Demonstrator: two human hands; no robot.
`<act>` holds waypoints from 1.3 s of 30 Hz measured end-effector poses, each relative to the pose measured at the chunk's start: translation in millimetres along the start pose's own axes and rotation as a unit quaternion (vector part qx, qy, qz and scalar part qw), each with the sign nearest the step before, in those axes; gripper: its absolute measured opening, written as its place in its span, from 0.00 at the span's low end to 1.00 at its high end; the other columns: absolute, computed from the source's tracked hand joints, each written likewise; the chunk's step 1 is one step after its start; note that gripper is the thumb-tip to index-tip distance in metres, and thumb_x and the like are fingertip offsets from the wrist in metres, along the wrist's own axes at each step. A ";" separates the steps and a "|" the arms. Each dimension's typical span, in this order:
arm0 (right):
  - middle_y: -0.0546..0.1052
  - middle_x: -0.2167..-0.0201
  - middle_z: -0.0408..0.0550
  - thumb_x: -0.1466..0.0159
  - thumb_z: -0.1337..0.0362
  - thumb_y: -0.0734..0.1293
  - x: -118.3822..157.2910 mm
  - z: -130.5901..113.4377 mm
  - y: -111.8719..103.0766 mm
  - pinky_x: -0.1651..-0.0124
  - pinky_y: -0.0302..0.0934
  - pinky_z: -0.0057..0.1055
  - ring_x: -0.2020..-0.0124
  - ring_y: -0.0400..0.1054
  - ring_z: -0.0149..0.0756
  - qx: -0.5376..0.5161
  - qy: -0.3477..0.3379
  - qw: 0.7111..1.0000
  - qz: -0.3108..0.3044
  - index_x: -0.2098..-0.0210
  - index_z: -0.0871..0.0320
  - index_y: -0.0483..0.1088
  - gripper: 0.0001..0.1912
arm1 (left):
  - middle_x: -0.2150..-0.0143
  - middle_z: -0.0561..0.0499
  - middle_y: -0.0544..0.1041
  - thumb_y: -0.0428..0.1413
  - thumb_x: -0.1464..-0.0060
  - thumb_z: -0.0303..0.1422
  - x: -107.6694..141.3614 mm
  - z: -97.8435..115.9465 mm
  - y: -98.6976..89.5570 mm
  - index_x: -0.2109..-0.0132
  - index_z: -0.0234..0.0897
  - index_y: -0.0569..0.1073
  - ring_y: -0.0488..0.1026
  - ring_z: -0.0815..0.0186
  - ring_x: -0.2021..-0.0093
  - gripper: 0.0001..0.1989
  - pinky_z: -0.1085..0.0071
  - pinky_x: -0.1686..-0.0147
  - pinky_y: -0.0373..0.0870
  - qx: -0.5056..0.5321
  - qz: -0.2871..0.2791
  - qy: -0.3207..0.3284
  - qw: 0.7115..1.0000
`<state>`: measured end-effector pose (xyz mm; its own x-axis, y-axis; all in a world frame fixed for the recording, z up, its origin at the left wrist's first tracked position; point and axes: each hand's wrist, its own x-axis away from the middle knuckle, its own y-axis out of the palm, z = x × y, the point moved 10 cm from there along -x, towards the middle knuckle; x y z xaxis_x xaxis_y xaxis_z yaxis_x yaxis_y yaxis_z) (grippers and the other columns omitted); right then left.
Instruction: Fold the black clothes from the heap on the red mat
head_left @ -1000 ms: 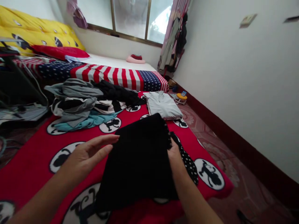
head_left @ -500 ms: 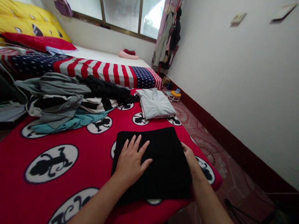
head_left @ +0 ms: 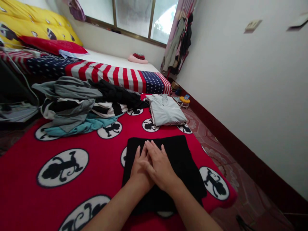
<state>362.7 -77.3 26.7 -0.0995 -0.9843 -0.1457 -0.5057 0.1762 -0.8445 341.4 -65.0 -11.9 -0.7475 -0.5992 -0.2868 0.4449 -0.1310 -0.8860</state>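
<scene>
A folded black cloth [head_left: 185,166] lies flat on the red blanket [head_left: 101,173] with monkey prints. My left hand [head_left: 141,168] rests on its left part, fingers stretched out and partly covered by my other hand. Crossing over it, my right hand [head_left: 160,165] lies with its fingers extended, the two hands touching. Neither hand grips anything. Beyond the black cloth is a folded light grey garment [head_left: 167,110], on top of other folded cloth.
A loose heap of clothes [head_left: 77,106] in grey, black, white and teal lies at the back left. Behind it stands a bed with a flag-pattern cover [head_left: 115,75]. A yellow stool [head_left: 184,99] is by the right wall.
My right hand has left the black cloth's right edge and moved left onto my left hand. The view has shifted slightly, so the scene sits further right.
</scene>
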 end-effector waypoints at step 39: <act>0.76 0.56 0.56 0.38 0.46 0.64 146.8 134.1 -82.4 0.48 0.62 0.51 0.52 0.69 0.53 0.125 0.236 0.926 0.268 0.54 0.55 0.74 0.23 | 0.46 0.37 0.75 0.51 0.41 0.48 40.1 -107.8 -27.8 0.34 0.39 0.54 0.76 0.50 0.50 0.33 0.54 0.53 0.72 0.326 0.071 -0.252 0.908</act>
<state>504.7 -237.7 5.8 -0.6717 -0.6317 -0.3869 -0.0667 0.5718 -0.8177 245.9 -0.2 -38.1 -0.4118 -0.9107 -0.0316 0.8397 -0.3657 -0.4014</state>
